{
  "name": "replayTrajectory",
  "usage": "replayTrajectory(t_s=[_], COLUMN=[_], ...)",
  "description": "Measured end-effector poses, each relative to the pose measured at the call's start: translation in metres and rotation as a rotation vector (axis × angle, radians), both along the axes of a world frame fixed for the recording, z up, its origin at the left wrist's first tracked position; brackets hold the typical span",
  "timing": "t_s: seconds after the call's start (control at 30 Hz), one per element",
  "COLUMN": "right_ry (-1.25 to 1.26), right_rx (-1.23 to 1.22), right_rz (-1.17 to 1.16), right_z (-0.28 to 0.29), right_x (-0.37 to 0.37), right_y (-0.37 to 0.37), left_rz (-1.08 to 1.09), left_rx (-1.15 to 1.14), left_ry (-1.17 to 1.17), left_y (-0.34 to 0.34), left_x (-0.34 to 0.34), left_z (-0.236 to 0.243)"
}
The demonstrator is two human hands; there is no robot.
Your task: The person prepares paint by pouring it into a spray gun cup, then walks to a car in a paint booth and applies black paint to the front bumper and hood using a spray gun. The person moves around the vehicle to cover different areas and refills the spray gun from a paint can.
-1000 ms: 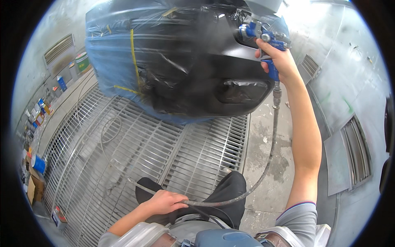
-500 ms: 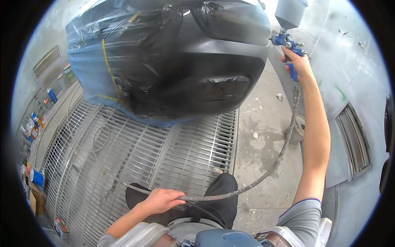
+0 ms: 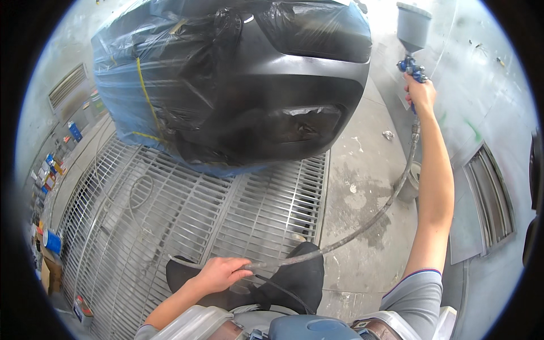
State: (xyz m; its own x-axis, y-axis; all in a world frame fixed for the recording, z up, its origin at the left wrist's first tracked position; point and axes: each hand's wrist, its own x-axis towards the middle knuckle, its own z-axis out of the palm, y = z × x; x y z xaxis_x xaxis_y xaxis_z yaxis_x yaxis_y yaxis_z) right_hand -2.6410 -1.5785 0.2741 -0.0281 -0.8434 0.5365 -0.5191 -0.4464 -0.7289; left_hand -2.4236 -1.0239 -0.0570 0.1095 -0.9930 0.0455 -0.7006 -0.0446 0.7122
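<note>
A dark bumper [image 3: 266,85] fills the upper middle, with black-dusted blue plastic sheeting [image 3: 122,90] and yellow tape [image 3: 144,90] on its left part and film over its openings. At upper right, my right hand [image 3: 420,92] is closed on a blue spray gun [image 3: 411,68] topped by a grey cup [image 3: 413,25], held beyond the bumper's right end. A dirty grey hose [image 3: 354,231] hangs from the gun and curves down to my left hand [image 3: 221,275], which grips it low in the middle, above my dark trousers.
A metal floor grating [image 3: 263,198] lies beneath, bordered by concrete [image 3: 360,249]. Cans [image 3: 52,242], bottles and a cardboard box [image 3: 51,272] line the left. A bucket [image 3: 412,178] stands behind my right arm. Booth walls with vents [image 3: 490,192] rise on both sides.
My right hand moved with the spray gun from in front of the bumper out to the right, past its end. The bumper appears farther left. My left hand still holds the hose.
</note>
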Motion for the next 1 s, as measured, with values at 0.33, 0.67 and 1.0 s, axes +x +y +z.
replayTrajectory(t_s=[0.33, 0.67, 1.0], right_ry=[-0.045, -0.121, -0.162], right_rx=[0.116, 0.113, 0.264], right_rz=[0.271, 0.507, 1.05], right_z=[-0.018, -0.022, -0.033], right_x=[0.046, 0.116, 0.188], right_y=[0.124, 0.251, 0.307], left_rz=[-0.229, -0.355, -0.295], left_rx=[-0.002, -0.016, -0.079], left_ry=[0.013, -0.012, 0.021], left_y=[0.021, 0.051, 0.06], left_x=[0.013, 0.033, 0.035], left_z=[-0.012, -0.022, -0.015])
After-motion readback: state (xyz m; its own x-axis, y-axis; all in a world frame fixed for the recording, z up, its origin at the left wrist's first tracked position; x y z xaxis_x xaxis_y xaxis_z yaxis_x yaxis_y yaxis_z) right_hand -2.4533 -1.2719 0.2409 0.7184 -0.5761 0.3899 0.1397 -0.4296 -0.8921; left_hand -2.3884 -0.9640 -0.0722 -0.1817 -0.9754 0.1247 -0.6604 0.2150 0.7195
